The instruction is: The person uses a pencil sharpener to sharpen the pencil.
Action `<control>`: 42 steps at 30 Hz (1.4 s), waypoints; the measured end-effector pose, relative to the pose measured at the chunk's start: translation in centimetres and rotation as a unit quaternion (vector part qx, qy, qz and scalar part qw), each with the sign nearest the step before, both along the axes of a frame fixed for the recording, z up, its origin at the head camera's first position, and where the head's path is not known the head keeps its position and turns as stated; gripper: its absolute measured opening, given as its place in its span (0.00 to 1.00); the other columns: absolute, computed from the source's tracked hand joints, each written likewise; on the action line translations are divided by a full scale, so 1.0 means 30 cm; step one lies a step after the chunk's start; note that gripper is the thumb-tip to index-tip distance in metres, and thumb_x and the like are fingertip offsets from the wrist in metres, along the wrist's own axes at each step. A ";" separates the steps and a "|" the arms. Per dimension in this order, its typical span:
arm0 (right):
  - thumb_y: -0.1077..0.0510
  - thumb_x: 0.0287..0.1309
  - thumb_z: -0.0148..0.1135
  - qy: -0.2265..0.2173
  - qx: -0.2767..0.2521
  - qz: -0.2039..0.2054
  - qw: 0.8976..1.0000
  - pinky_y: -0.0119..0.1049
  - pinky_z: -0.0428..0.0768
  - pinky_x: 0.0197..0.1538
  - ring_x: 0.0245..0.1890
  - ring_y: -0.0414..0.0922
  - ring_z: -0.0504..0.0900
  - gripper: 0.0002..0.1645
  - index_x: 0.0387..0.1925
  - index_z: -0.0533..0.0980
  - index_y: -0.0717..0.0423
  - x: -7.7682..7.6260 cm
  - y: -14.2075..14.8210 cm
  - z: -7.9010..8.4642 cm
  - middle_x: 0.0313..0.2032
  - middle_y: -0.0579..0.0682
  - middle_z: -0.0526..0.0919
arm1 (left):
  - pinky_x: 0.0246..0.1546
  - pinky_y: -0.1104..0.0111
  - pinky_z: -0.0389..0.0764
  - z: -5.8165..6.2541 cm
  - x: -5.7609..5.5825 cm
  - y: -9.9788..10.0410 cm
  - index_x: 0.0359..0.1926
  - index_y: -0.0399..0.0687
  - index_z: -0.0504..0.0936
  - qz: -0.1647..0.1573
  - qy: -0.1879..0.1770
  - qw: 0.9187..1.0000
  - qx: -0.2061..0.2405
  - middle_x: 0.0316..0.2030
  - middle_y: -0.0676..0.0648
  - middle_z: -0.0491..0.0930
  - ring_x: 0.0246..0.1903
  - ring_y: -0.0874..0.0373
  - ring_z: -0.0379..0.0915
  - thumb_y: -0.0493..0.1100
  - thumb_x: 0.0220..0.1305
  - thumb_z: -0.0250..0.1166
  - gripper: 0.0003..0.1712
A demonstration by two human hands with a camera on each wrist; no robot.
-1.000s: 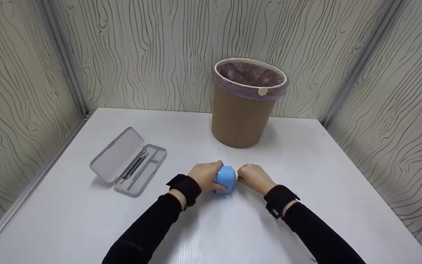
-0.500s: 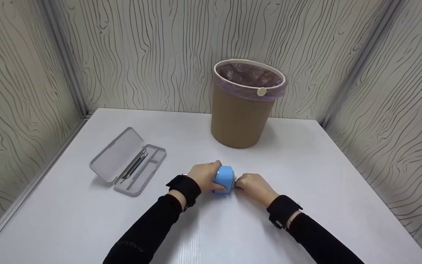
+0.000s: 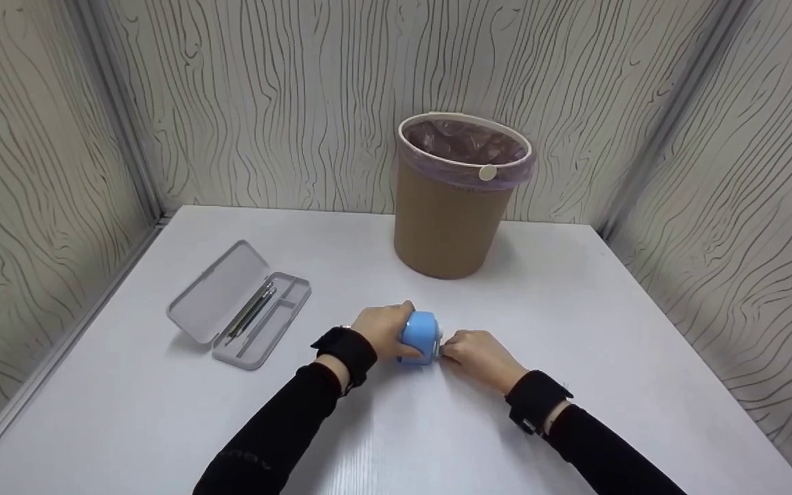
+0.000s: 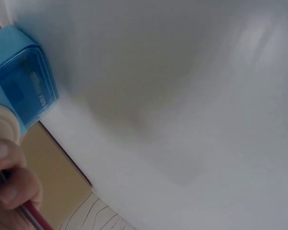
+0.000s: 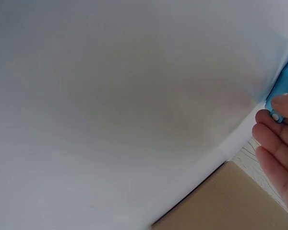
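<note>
My left hand [image 3: 383,333] grips a light blue crank pencil sharpener [image 3: 420,337] above the middle of the table, thumb on the near side. The left wrist view shows the sharpener's clear blue shavings drawer [image 4: 28,86] and round cream front [image 4: 4,125]. Curled fingers there also hold a dark red pencil [image 4: 34,216] against that front. On the sharpener's right side, my right hand [image 3: 482,357] pinches the small crank handle [image 5: 275,116], blue with a white dot, between thumb and fingertips. The pencil's tip is hidden.
An open grey pencil case [image 3: 258,350] with several pencils [image 3: 251,315] lies on the left of the white table [image 3: 341,254]. Behind the hands stands a brown bin [image 3: 447,234] with a purple liner. Patterned walls [image 3: 286,103] enclose the table's back and sides.
My right hand has moved down and nearer to me at the sharpener's side, the crank turning with it. My left hand and the sharpener have stayed nearly still.
</note>
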State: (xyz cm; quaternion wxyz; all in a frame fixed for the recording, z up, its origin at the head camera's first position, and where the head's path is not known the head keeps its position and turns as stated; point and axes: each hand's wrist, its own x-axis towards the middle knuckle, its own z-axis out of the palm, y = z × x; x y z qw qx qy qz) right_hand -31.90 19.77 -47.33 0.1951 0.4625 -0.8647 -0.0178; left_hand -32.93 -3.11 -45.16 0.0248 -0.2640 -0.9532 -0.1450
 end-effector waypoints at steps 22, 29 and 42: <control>0.65 0.47 0.78 0.067 -0.031 0.062 0.995 0.27 0.81 0.30 0.23 0.38 0.81 0.09 0.25 0.83 0.53 0.039 0.024 0.002 0.23 0.43 0.86 | 0.51 0.60 0.86 0.010 0.003 0.008 0.56 0.46 0.73 0.004 -0.009 1.000 -0.009 0.49 0.45 0.87 0.47 0.51 0.86 0.63 0.52 0.78 0.40; 0.65 0.47 0.78 0.051 -0.028 0.058 0.997 0.27 0.83 0.33 0.26 0.38 0.84 0.08 0.30 0.85 0.53 0.058 0.031 0.030 0.26 0.44 0.88 | 0.54 0.59 0.86 0.014 0.003 0.013 0.59 0.46 0.73 0.014 -0.017 1.000 -0.015 0.52 0.44 0.87 0.50 0.51 0.86 0.63 0.53 0.78 0.41; 0.66 0.50 0.77 0.074 -0.061 0.068 0.993 0.29 0.83 0.33 0.28 0.38 0.84 0.08 0.31 0.84 0.54 0.046 0.046 0.149 0.28 0.44 0.89 | 0.54 0.58 0.86 0.019 -0.001 0.017 0.58 0.46 0.73 0.000 -0.008 1.000 -0.028 0.52 0.44 0.87 0.51 0.51 0.86 0.63 0.53 0.78 0.41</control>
